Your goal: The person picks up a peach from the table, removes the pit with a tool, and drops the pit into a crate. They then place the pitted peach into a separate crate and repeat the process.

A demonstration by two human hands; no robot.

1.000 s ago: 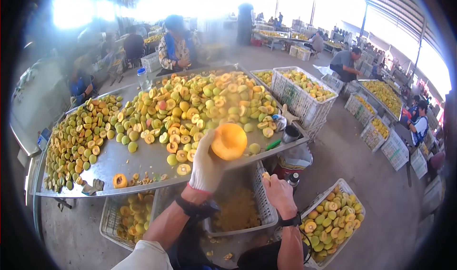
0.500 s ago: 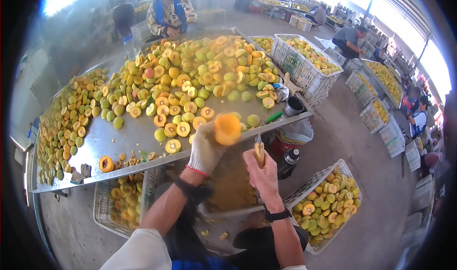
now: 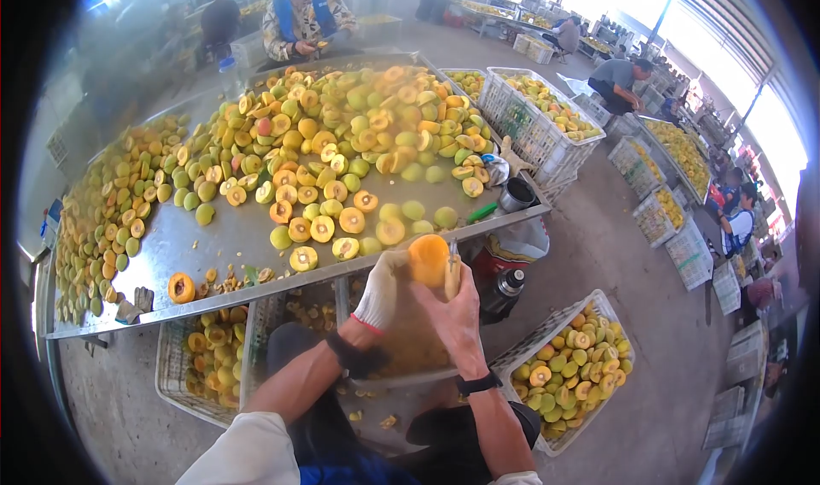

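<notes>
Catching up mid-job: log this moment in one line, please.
left hand: gloved, holding orange fruit | right hand: holding tan-handled tool, tip up, at fruit's side | table: fruit heap, many pieces halved

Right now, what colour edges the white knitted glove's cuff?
Red edging on the white glove; the head view shows it.

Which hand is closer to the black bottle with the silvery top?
The right. The right hand is just left of the black bottle; the gloved left hand is farther away, on the other side of the orange fruit.
</notes>
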